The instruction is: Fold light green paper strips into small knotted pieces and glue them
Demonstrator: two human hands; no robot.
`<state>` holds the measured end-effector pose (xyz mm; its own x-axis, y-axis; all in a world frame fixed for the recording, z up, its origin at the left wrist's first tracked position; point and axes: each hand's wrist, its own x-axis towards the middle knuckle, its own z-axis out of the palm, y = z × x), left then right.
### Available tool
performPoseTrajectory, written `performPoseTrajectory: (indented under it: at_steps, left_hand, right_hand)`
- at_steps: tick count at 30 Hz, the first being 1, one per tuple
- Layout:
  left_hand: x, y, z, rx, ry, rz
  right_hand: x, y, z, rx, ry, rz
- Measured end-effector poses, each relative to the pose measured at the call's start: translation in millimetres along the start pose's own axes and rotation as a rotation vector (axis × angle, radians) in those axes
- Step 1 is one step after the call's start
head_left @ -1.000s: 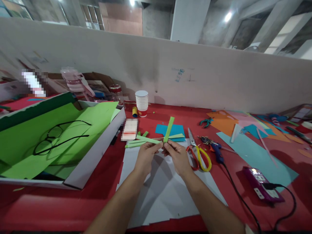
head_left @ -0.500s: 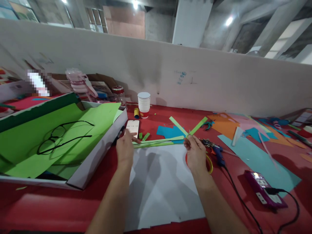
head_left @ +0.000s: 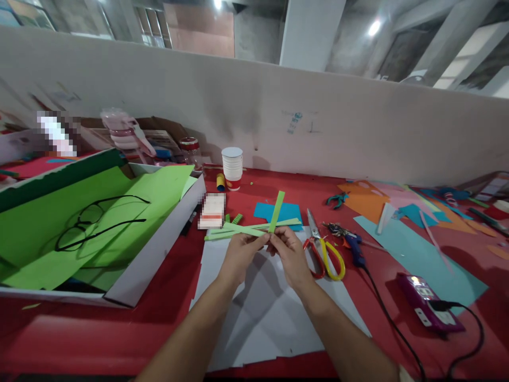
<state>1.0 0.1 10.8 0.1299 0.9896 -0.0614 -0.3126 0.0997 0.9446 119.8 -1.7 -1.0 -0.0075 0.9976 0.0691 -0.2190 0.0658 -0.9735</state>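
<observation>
Two light green paper strips meet at an angle between my hands; one paper strip (head_left: 277,211) points up and away, the other runs left. My left hand (head_left: 243,253) pinches them near their joined end. Against it, my right hand (head_left: 289,250) pinches the same end, with fingertips of both hands touching or nearly so. More green strips (head_left: 217,235) lie behind the hands, over the far edge of a white paper sheet (head_left: 274,323). Right of my right hand lie scissors (head_left: 324,254) with one red and one yellow handle. Two small folded green paper pieces (head_left: 237,219) rest farther back.
On the left stands a white box (head_left: 159,249) with green paper and glasses (head_left: 83,225). A paper cup (head_left: 233,167) stands at the back. To the right are a blue glue gun (head_left: 357,249) with its cord, pliers (head_left: 337,200), a purple device (head_left: 429,305) and coloured paper (head_left: 421,254).
My right hand has moved left with the strips, uncovering the scissors. My left hand has come right from beside the phone and now grips the strips too. The strips have turned.
</observation>
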Motion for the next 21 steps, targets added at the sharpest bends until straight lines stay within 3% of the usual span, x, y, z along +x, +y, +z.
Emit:
performPoseTrajectory:
  at_steps: [5,11,18,21]
  left_hand:
    - [0.8,-3.2,2.4,-0.158,0.054,-0.044]
    - [7.6,-2.7,-5.6,-0.33,0.13,-0.214]
    - [7.4,1.7,-7.8,-0.469,0.142,-0.362]
    - [5.2,4.9,-6.3,-0.495,0.116,-0.393]
  right_hand:
    - [-0.3,2.4,-1.0,-0.032,0.014,-0.007]
    - [-1.8,-3.2,0.0,-0.031,-0.102,-0.018]
    - [-6.6,-7.5,-2.1,-0.536,0.005,-0.362]
    - [-5.2,-8.7,-4.6,-0.629,0.001,-0.449]
